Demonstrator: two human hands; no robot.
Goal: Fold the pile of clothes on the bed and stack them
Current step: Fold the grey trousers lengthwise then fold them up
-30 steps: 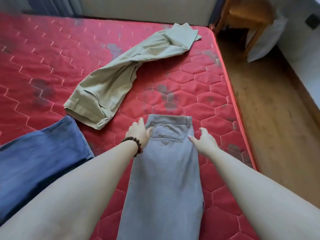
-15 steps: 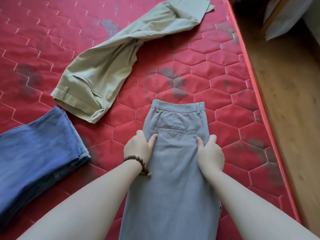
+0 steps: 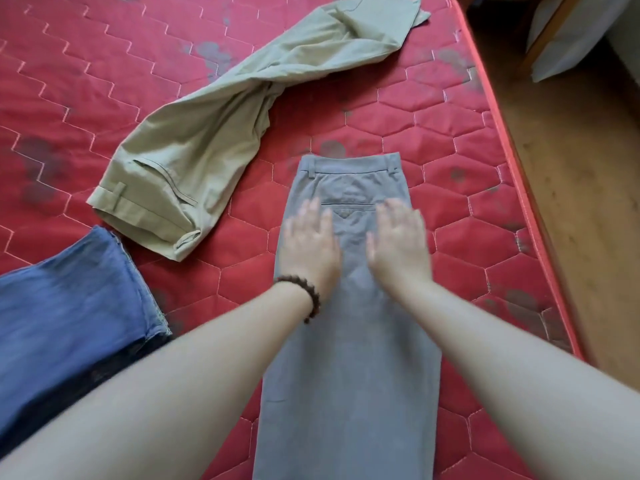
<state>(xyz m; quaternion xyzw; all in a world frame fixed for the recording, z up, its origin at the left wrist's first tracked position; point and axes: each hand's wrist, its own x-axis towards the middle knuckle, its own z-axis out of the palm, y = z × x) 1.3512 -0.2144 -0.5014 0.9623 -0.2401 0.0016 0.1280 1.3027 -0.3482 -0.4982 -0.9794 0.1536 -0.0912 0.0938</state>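
Both palms were flat and spread, nothing pinched: left hand [image 3: 309,242] and right hand [image 3: 398,242] lay side by side on the grey trousers [image 3: 349,341], just below the back pocket. The trousers lay lengthwise on the red mattress [image 3: 450,140], waistband away from the person. Fabric looked soft, light and floppy, so I'd grab the waistband corners to fold. Khaki trousers [image 3: 207,143] lay crumpled beyond, blue jeans [image 3: 69,306] folded at left.
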